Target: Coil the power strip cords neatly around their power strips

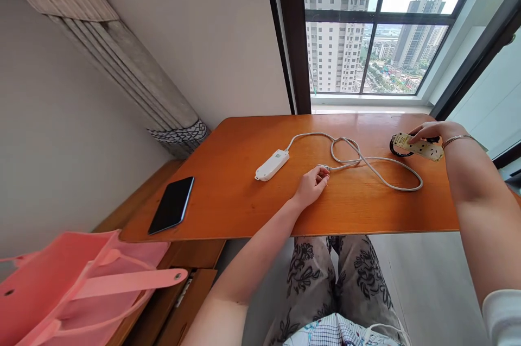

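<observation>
My left hand (312, 186) rests on the wooden table with its fingers closed on the plug end of a white cord (380, 173). That cord loops across the table and runs to a white power strip (272, 165), which lies left of the hand. Over at the right, my right hand (433, 131) grips a yellowish power strip (419, 146) with dark socket holes. A black cable (401, 151) is coiled beside and under this strip. The fingers partly cover the strip's top.
A dark tablet (171, 205) lies near the left edge of the orange-brown table (228, 210). Below it on the left is a pink bag (57, 286) over wooden furniture. A window (366, 52) stands behind the table, and a curtain (134, 69) hangs at the left.
</observation>
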The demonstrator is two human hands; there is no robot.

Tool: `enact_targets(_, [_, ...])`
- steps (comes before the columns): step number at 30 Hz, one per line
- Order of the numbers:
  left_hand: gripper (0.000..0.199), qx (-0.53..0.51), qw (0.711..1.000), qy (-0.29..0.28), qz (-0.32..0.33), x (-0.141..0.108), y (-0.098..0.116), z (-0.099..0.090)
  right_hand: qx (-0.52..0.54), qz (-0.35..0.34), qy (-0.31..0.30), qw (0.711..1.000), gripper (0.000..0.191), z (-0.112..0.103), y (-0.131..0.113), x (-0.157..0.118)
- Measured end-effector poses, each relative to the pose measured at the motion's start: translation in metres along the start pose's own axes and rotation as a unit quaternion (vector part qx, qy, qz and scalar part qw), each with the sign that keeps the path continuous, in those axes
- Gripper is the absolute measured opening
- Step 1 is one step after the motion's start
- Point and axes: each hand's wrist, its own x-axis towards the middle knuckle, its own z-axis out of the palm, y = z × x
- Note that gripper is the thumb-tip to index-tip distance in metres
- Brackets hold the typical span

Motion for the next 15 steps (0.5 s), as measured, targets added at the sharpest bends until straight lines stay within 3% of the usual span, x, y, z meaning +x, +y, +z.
enact_targets(4, [0.013,0.027,0.999,-0.02,0.013,-0.003,0.005,-0.001,-0.031,0.025,-0.066,0.997,0.046,0.001,0.001,0.014])
enact_targets(10, [0.013,0.061,0.997,-0.045,0.022,-0.005,0.007,-0.001,-0.06,0.078,-0.184,0.978,0.029,0.007,0.003,0.029])
enact_targets(12, [0.013,0.068,0.996,-0.053,0.016,-0.006,0.008,-0.002,-0.074,0.075,-0.188,0.977,0.026,0.01,0.004,0.033])
enact_targets(15, [0.012,0.074,0.995,-0.064,0.012,-0.006,0.01,-0.003,-0.104,0.027,-0.141,0.984,0.024,0.014,0.005,0.036])
